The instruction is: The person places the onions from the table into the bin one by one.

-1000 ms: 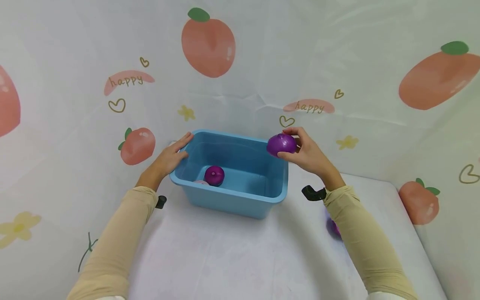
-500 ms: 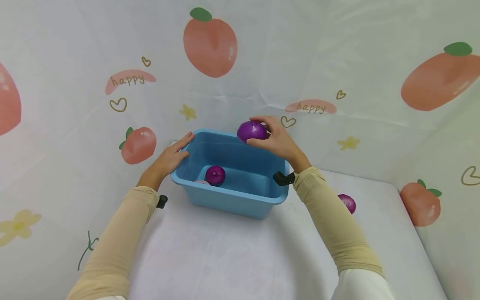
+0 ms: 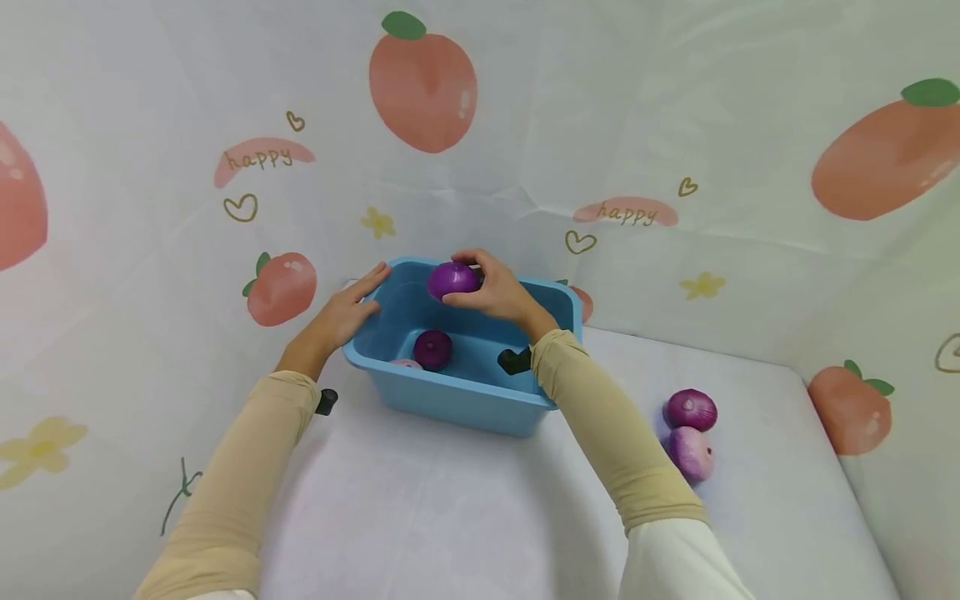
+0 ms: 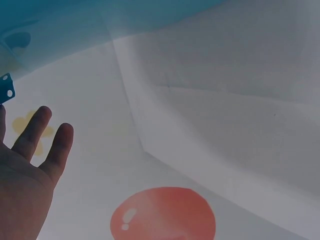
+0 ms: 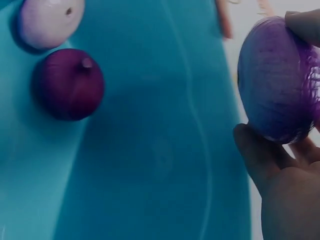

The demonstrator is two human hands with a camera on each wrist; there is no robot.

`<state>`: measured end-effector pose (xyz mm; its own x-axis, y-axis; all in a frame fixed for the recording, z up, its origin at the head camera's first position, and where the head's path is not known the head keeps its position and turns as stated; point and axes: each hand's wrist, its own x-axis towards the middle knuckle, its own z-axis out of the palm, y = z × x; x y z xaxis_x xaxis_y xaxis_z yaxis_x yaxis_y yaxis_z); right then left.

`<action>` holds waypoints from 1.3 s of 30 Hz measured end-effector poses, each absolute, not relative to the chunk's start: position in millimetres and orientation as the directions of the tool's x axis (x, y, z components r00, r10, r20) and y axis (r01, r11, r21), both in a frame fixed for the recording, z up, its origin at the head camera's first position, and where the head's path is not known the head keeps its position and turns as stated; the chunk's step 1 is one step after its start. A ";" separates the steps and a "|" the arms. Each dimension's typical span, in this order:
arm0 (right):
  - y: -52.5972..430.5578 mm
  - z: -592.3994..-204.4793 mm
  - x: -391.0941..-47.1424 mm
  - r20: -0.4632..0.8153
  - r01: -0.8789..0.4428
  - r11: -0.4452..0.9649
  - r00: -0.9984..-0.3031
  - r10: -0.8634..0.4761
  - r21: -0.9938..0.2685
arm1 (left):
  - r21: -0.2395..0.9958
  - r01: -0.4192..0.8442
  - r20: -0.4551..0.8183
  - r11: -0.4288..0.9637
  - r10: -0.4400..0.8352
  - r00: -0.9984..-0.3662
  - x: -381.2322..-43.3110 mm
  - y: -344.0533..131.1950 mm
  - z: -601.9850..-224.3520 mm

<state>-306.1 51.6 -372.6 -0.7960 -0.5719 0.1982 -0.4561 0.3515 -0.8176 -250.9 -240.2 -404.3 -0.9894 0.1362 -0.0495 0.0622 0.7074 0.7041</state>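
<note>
Over the blue tub, a purple onion is being gripped by the fingers of the right hand. Along the tub's left rim, the left hand is being rested, fingers seemingly straight though partly hidden.

Passage runs over the near table, between the 2 forearms, to the blue bin. The left hand blocks its left rim — the right hand and held onion obstruct from above. Inside, 2 onions occupy the left — floor lies open to their right.
</note>
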 end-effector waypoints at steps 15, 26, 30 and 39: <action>58.2 -393.1 -307.2 -0.053 -0.399 0.566 -0.783 -0.620 -0.721 | 0.699 0.055 -0.044 0.713 0.120 -0.992 -250.6 -239.2 -404.2; 64.9 -403.9 -306.6 -0.305 -0.299 0.679 -0.723 -0.620 -0.670 | 0.701 0.051 -0.051 0.711 0.122 -0.991 -249.7 -238.6 -404.9; 65.6 -405.1 -306.5 -0.314 -0.296 0.685 -0.721 -0.617 -0.666 | 0.700 0.045 -0.054 0.713 0.116 -0.992 -250.3 -238.7 -405.2; 65.8 -403.9 -307.7 -0.308 -0.313 0.687 -0.720 -0.622 -0.655 | 0.714 0.047 -0.049 0.699 0.116 -0.992 -252.8 -238.1 -406.1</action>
<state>-307.7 65.8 -403.9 -0.7203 -0.6217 -0.3077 -0.3133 0.6873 -0.6553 -252.8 -238.1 -406.1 -0.9920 0.1161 -0.0489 0.0466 0.6987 0.7139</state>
